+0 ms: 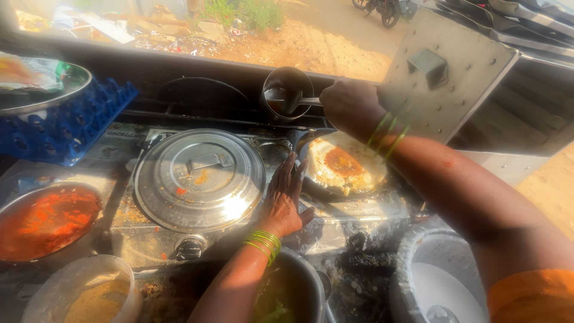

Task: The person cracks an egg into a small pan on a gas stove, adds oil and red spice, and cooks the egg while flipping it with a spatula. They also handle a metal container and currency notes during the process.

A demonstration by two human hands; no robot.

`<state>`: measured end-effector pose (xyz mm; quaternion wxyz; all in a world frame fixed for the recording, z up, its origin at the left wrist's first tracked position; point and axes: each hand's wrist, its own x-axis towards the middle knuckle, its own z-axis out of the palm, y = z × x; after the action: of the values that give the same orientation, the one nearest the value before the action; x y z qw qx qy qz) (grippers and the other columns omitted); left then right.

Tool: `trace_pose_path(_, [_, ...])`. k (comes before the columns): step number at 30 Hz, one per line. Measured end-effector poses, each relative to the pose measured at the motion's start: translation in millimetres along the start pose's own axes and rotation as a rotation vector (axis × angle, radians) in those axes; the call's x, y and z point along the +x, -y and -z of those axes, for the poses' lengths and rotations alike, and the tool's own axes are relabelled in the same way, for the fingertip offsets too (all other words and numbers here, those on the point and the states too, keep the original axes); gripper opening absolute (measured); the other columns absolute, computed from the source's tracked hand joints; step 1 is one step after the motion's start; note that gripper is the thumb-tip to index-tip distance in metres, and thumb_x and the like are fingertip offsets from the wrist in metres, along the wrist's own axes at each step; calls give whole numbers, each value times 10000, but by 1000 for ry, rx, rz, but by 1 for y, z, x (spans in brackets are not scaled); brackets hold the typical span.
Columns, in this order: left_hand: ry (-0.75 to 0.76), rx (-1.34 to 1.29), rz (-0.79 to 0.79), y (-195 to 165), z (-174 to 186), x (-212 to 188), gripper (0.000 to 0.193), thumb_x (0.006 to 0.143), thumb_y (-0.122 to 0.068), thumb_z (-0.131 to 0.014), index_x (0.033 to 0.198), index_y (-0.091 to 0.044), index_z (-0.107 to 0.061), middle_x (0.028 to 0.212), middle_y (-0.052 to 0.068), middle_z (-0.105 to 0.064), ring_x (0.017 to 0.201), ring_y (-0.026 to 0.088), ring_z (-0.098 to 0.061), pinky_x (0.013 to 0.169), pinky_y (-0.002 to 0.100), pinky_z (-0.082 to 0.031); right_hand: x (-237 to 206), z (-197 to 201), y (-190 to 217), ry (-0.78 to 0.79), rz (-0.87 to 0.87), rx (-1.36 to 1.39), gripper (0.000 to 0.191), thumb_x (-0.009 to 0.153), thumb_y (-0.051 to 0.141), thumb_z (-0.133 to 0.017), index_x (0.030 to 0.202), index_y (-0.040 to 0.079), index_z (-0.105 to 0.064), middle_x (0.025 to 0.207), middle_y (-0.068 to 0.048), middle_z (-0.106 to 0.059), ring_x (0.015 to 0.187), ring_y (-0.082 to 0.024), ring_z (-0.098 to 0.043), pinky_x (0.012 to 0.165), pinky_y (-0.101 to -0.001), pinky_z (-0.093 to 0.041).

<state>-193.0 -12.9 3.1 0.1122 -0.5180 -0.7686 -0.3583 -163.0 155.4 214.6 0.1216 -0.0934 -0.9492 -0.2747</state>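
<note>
My right hand [350, 103] grips the handle of a metal ladle [286, 100], whose bowl sits inside a small steel pot [288, 90] at the back of the stove. My left hand [284, 197] rests flat, fingers spread, on the steel stove top between a large covered pot [199, 178] and a dark pan [335, 168]. In that pan lies a round flatbread topped with orange-red spread [345, 162]. Green bangles circle both wrists.
A steel bowl of red sauce [45, 220] and a plastic tub of brown powder [89, 299] stand at the left. A blue egg tray [66, 125] holds a steel plate [42, 90]. A vessel of white batter [439, 281] is at the lower right, a dark pot [293, 293] below my left wrist.
</note>
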Motion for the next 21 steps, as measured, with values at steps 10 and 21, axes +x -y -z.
trace_pose_path(10, [147,43,154,-3,0,7,1222,716,-328,-849,1608,-180,-26,1695,129,-37,1556,314,-136,1271,416,-169,0,-39,-18,-225,-56,-114,235,989,160,-557,936,218,-779,892,-81,-714,676,-249,-707,545,-402,-515])
trace_pose_path(21, [0,71,-24,7,-12,3,1160,678,-318,-868,1580,-277,-141,1640,145,-130,1475,417,-244,1195,538,-276,-190,72,-123,-267,-289,-244,298,888,308,-706,1173,281,-788,970,-46,-727,741,-273,-688,541,-421,-515])
